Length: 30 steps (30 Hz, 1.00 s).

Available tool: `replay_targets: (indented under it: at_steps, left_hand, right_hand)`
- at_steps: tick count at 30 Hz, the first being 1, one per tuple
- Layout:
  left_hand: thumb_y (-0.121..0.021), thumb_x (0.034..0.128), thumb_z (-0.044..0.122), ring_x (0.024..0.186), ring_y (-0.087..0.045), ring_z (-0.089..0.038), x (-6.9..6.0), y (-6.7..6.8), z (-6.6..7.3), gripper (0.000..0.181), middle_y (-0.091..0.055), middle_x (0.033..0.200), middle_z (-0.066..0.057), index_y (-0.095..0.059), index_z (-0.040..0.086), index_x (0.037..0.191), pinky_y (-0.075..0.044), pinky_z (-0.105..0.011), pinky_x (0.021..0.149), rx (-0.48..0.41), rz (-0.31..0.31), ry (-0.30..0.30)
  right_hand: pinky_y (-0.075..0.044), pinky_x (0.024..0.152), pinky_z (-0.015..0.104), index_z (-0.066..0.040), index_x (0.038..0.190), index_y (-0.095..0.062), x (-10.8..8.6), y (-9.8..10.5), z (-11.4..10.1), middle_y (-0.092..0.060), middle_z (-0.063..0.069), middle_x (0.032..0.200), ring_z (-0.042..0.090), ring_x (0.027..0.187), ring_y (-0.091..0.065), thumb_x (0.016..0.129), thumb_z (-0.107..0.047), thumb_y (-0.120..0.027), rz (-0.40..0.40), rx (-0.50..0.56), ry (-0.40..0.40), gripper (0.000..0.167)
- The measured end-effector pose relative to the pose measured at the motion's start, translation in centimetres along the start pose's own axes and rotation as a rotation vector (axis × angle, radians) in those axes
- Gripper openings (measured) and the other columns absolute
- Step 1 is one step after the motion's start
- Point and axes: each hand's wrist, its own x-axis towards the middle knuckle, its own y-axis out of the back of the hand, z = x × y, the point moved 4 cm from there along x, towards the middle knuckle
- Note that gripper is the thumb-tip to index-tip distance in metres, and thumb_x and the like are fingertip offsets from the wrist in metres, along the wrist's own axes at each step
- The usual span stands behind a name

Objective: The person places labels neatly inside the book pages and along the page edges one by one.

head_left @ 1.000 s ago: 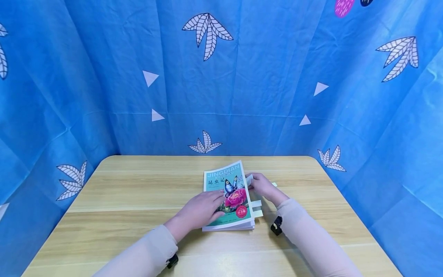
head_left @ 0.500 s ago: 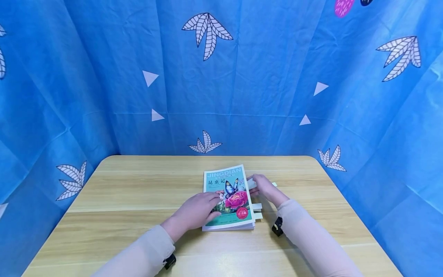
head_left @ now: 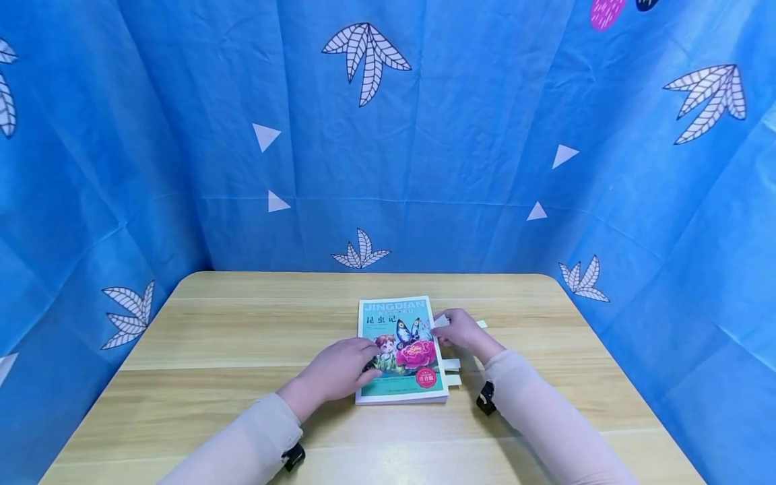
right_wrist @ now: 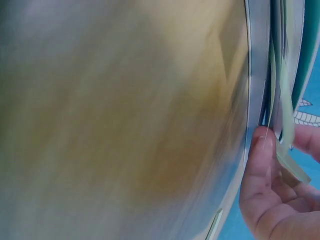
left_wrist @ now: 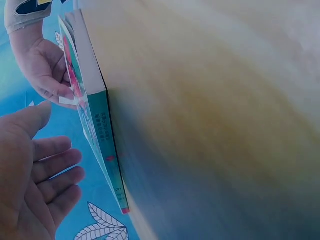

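Observation:
A thin book (head_left: 400, 387) with a teal cover, showing a butterfly and a pink flower, lies flat on the table. Pale paper strips (head_left: 451, 364) stick out from its right side. My left hand (head_left: 339, 367) is at the left side of the cover; the left wrist view shows its loose fingers (left_wrist: 62, 167) apart from the spine. At the upper right edge, my right hand (head_left: 463, 330) holds a paper strip (right_wrist: 287, 107) between thumb and fingers where it comes out of the pages. The strip's inner end is hidden inside the book.
Another small pale strip (head_left: 481, 324) lies on the wooden table (head_left: 254, 323), just beyond the right hand. A blue patterned curtain (head_left: 461, 135) closes off the back and both sides.
The book's cover and upper pages, raised on the right before, have come down flat. My left hand has drawn back a little to the left; the right hand stays by the strip.

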Motion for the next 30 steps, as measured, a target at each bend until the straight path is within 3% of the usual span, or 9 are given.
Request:
replay_targets:
  at_steps: [11, 19, 24, 30]
  left_hand:
    - [-0.058, 0.0992, 0.049, 0.128, -0.056, -0.026, 0.0, -0.6, -0.7, 0.054, -0.062, 0.135, -0.008, -0.063, 0.008, 0.134, -0.045, -0.044, 0.109, -0.014, -0.019, 0.05]
    - [-0.057, 0.0995, 0.049, 0.128, -0.056, -0.027, -0.1, -0.7, -1.0, 0.055, -0.062, 0.136, -0.009, -0.063, 0.007, 0.135, -0.045, -0.044, 0.109, -0.015, -0.023, 0.057]
    - [-0.058, 0.0997, 0.048, 0.127, -0.057, -0.028, -0.3, -0.7, -1.1, 0.054, -0.063, 0.134, -0.01, -0.063, 0.006, 0.134, -0.045, -0.044, 0.108, -0.013, -0.013, 0.044]
    - [-0.059, 0.0994, 0.046, 0.126, -0.058, -0.028, -0.5, -0.5, -1.0, 0.053, -0.063, 0.133, -0.01, -0.064, 0.006, 0.133, -0.046, -0.043, 0.107, -0.019, -0.011, 0.034]
  right_hand:
    - [-0.056, 0.059, 0.03, -0.002, 0.12, -0.063, -0.4, -0.1, -0.1, -0.064, 0.009, 0.076, 0.018, 0.062, -0.061, 0.085, -0.007, -0.078, 0.002, -0.181, 0.004, 0.038]
    - [-0.058, 0.071, 0.034, -0.001, 0.125, -0.061, -0.8, -0.3, -0.6, -0.067, 0.011, 0.1, 0.021, 0.082, -0.065, 0.084, -0.01, -0.079, 0.024, -0.309, 0.051, 0.045]
    - [-0.057, 0.086, 0.044, -0.003, 0.134, -0.058, -0.9, -0.2, -0.9, -0.066, 0.016, 0.12, 0.031, 0.104, -0.065, 0.082, -0.013, -0.082, 0.077, -0.37, 0.057, 0.058]
    - [-0.052, 0.097, 0.052, -0.004, 0.14, -0.054, -1.4, -0.4, -1.1, -0.06, 0.02, 0.131, 0.038, 0.115, -0.06, 0.079, -0.013, -0.084, 0.113, -0.432, 0.103, 0.069]
